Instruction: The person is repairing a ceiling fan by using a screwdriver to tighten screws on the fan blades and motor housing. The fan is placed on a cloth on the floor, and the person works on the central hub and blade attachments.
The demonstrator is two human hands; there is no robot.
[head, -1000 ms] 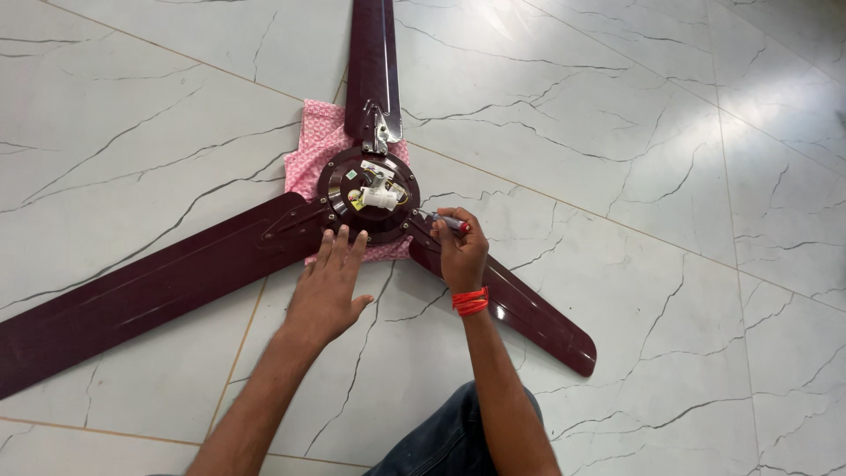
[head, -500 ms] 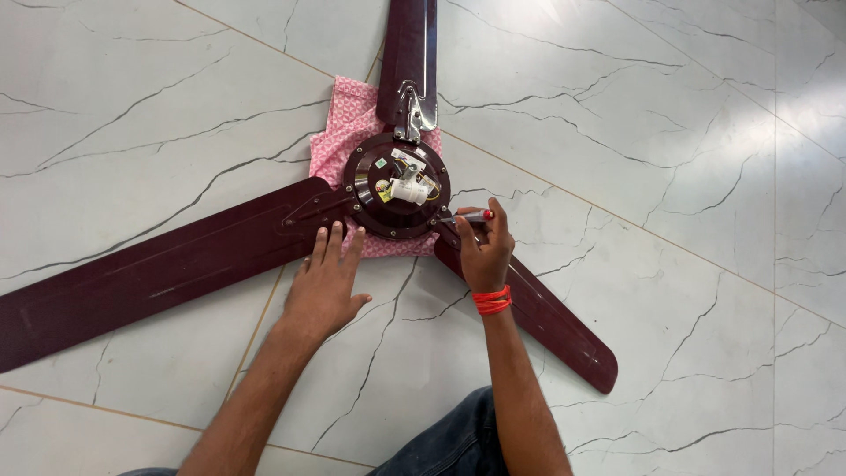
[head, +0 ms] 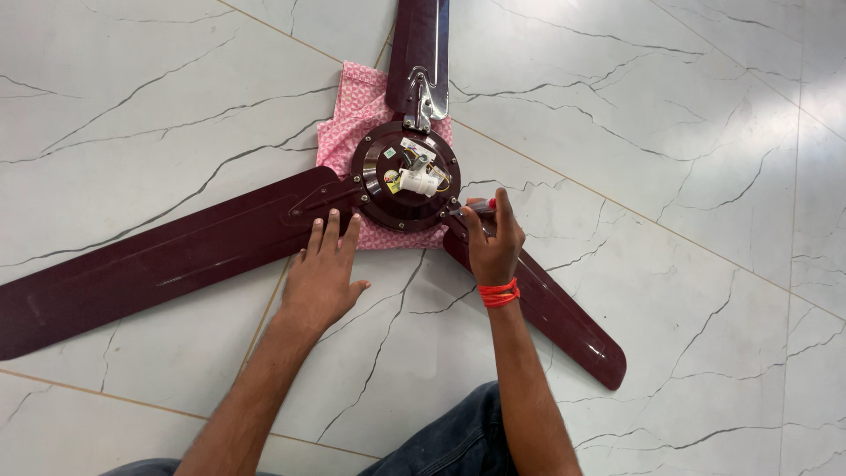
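A dark maroon ceiling fan lies on the marble floor, its round motor hub [head: 407, 177] resting on a pink cloth [head: 351, 121]. Three blades spread out: one to the left [head: 159, 260], one upward [head: 417, 40], one to the lower right [head: 564, 317]. My left hand [head: 320, 275] lies flat, fingertips on the root of the left blade beside the hub. My right hand [head: 493, 240], with a red thread band at the wrist, grips a red-handled screwdriver [head: 480, 204] pointed at the hub's rim where the lower-right blade joins.
White marble floor tiles [head: 687, 159] with grey veins surround the fan. My knee in dark denim [head: 458, 441] shows at the bottom edge. A white part and wires sit at the centre of the hub.
The view has shifted, so the fan sits higher and further right in the frame. Both hands stay at the hub; the right hand keeps the screwdriver at the rim.
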